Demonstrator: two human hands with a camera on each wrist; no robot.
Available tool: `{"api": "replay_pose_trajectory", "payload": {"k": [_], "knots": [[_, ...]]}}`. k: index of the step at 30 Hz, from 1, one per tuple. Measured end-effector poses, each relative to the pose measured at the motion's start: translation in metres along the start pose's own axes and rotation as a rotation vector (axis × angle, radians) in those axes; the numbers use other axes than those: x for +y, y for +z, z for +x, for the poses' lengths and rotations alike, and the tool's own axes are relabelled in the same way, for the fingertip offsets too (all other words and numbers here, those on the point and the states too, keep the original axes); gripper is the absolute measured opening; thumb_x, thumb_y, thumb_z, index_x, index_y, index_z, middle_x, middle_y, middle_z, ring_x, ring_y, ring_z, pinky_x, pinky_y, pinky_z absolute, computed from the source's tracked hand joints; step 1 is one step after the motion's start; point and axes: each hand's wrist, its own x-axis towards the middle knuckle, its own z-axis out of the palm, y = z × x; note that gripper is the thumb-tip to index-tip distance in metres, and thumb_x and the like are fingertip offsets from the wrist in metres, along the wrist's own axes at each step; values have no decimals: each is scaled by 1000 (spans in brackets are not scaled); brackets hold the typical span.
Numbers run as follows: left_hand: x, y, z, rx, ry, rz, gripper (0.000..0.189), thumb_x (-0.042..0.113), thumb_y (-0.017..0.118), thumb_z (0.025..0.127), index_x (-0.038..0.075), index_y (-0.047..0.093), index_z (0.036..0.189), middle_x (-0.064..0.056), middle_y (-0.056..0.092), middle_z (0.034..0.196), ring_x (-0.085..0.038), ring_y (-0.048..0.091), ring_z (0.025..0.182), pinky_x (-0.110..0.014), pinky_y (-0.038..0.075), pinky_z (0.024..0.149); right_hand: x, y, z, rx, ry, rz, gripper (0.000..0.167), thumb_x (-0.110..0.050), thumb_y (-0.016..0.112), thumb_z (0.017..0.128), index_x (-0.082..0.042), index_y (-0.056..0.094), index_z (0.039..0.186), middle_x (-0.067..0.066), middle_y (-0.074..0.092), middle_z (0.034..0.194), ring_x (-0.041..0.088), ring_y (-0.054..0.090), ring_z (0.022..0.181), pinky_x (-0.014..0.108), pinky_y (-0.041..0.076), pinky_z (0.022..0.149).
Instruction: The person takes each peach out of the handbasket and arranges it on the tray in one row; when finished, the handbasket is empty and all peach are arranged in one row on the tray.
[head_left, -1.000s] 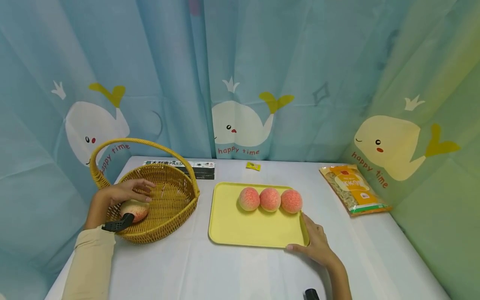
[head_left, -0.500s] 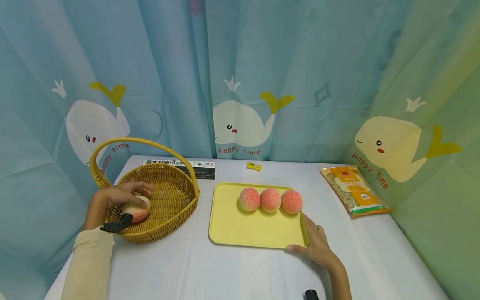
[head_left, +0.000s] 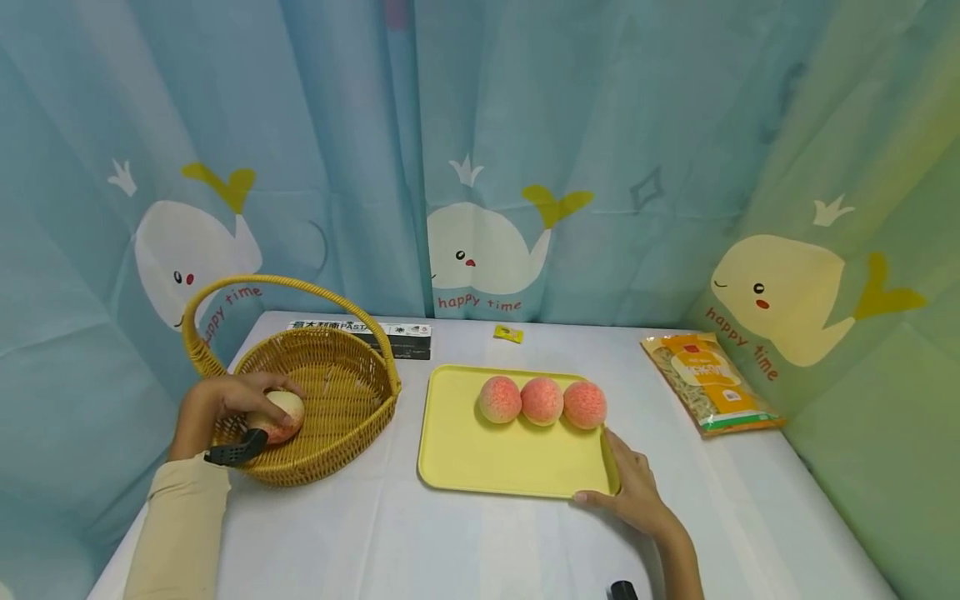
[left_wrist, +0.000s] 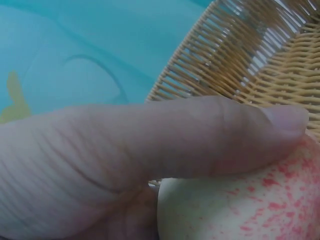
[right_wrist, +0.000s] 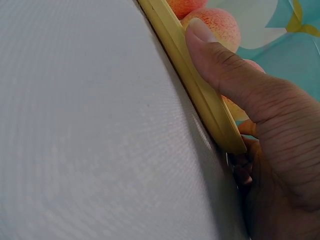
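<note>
At the left, my left hand (head_left: 228, 398) reaches into a yellow wicker basket (head_left: 341, 446) and grips a pale peach with red flecks (head_left: 287, 410). The thumb (left_wrist: 215, 132) lies across that peach in the left wrist view; the other fingers are mostly hidden. My right hand (head_left: 636, 492) holds the near right corner of a yellow tray (head_left: 487, 458), its thumb (right_wrist: 225, 62) along the rim and its fingers round the side. Three pink peaches (head_left: 542, 401) sit in a row toward the tray's far right.
A flat black-and-white pasta box (head_left: 408, 342) lies behind the basket, whose handle (head_left: 300, 283) arches overhead. Farther back is a small yellow packet (head_left: 508, 333). An orange bag of food (head_left: 708, 379) lies at the right. Whale-print curtains (head_left: 487, 125) enclose the white table.
My left fingers have come down around the peach in the basket and closed on it, and the peach has shifted slightly right. The right hand and tray stay put.
</note>
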Motion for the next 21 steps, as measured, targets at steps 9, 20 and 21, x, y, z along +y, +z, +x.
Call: {"api": "replay_pose_trajectory", "payload": {"k": [9,20,21], "knots": [[0,3,1,23,-4,-34,56,17,77,82,-5,54,129,-15,56,113,-22,57,96,-32,52,78,2,1,-1,2,7,6,113,-37,86,68,-1,22,154,29,31,153,42,33,129,45,26,93],[0,4,-1,22,-5,-65,57,15,75,83,-7,51,130,-16,54,112,-21,58,91,-34,54,75,1,0,-2,9,-13,-14,114,-37,86,66,-1,23,154,28,33,152,43,35,130,46,26,94],[0,4,-1,25,-1,-64,56,14,75,83,-7,52,129,-16,54,113,-21,58,91,-33,54,75,1,0,-1,10,-12,-12,114,-37,86,67,-1,23,154,28,33,152,43,35,130,46,26,94]]}}
